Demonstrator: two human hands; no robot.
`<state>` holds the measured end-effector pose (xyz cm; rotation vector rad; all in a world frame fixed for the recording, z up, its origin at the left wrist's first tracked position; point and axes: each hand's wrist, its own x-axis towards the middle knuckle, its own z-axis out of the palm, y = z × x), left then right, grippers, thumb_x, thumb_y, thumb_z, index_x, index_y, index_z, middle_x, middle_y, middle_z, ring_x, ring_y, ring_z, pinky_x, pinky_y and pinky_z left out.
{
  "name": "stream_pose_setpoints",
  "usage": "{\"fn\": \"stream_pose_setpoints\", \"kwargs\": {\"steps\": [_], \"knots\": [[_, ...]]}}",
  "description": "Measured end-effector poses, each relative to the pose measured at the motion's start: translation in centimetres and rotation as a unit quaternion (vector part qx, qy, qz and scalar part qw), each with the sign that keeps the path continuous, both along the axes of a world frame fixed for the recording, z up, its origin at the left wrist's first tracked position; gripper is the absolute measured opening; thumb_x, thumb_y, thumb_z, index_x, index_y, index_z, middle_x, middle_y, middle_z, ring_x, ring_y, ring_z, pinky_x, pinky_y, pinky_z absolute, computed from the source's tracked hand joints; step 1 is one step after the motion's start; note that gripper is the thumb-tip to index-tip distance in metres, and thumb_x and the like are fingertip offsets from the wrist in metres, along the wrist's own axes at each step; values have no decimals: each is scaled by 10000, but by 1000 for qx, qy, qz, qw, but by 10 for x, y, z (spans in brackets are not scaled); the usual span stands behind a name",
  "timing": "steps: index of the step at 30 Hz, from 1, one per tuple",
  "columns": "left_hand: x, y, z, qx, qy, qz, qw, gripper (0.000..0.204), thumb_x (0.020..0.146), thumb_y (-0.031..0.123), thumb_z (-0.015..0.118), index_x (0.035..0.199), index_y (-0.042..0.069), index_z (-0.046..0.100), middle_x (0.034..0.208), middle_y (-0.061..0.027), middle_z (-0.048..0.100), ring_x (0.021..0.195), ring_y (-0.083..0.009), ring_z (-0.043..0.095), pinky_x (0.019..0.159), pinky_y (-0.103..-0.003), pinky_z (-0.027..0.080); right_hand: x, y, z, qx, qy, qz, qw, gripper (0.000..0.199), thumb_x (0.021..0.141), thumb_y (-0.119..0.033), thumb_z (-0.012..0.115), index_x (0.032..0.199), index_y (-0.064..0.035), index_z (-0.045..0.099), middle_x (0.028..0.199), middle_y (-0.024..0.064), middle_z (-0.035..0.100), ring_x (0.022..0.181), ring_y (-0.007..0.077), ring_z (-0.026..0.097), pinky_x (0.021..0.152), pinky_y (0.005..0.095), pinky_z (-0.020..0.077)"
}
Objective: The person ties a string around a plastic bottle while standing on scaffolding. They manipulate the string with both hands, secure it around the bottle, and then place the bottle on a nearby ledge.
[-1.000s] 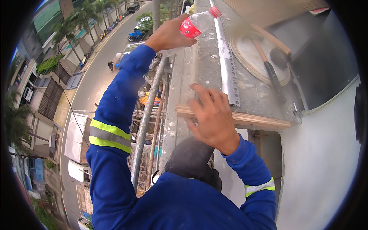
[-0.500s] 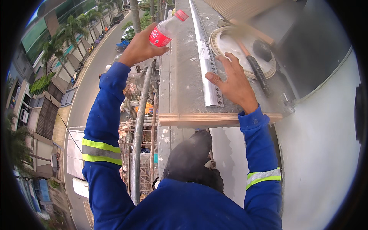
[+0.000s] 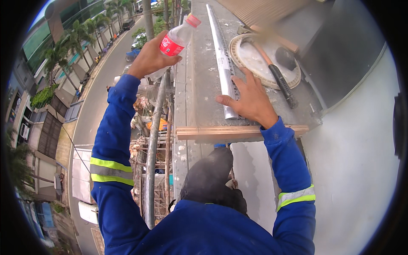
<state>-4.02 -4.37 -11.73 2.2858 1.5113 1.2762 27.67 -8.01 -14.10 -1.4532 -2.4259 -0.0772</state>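
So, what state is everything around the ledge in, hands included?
Bottle: red cap on, held
Left hand: closed around the bottle
Metal strip: lying lengthwise on the ledge
Right hand: open above the strip, contact unclear
Round lid: lying flat
Black-gripped tool: lying across the lid
Plywood strip: set along the ledge's near edge

Head-mounted, left of a fisheye pair. Faces steeply downward past close blue sleeves (image 3: 114, 138) onto a near concrete ledge (image 3: 200, 63). Takes in the street (image 3: 97, 104) far below, at left.
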Motion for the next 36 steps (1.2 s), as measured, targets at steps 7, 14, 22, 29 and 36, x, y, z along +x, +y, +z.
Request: {"fn": "stream_pose_setpoints", "kwargs": {"steps": [7, 14, 22, 29, 36], "knots": [[6, 3, -2, 36, -35, -24, 998, 587, 709, 308, 821, 1152, 22, 563, 962, -157, 675, 864, -282, 670, 804, -385, 513, -9, 17, 2, -14, -5, -15, 1000, 987, 780, -804, 555, 1345, 5, 565, 1503, 260, 344, 1356, 457, 367, 1115, 531, 319], [4, 7, -2, 40, -20, -22, 999, 597, 712, 307, 814, 1175, 24, 565, 963, -158, 678, 869, -285, 671, 810, -384, 515, 1, 2, -4, 6, -6, 6, 1000, 978, 780, -788, 576, 1337, 15, 566, 1504, 252, 344, 1355, 452, 370, 1115, 532, 319], [9, 12, -5, 57, -11, -26, 998, 622, 703, 343, 812, 1179, 18, 579, 979, -162, 686, 866, -296, 673, 810, -382, 517, -2, -1, -3, 2, 8, 1, 1000, 960, 772, -765, 610, 1333, 13, 575, 1511, 243, 348, 1371, 435, 366, 1117, 529, 314], [15, 25, -10, 68, -3, -33, 997, 671, 693, 352, 822, 1224, 26, 574, 999, -172, 697, 886, -300, 680, 822, -390, 521, 2, -3, -8, 5, 3, -3, 1000, 961, 793, -774, 571, 1356, 5, 557, 1505, 240, 365, 1365, 433, 383, 1109, 538, 313], [24, 24, -4, 42, 15, -27, 999, 675, 725, 311, 833, 1274, 43, 548, 1041, -141, 697, 927, -237, 687, 850, -364, 542, 3, -4, -9, 12, 10, 1, 1000, 943, 807, -768, 559, 1348, 5, 562, 1495, 237, 384, 1356, 429, 397, 1099, 542, 324]]}}
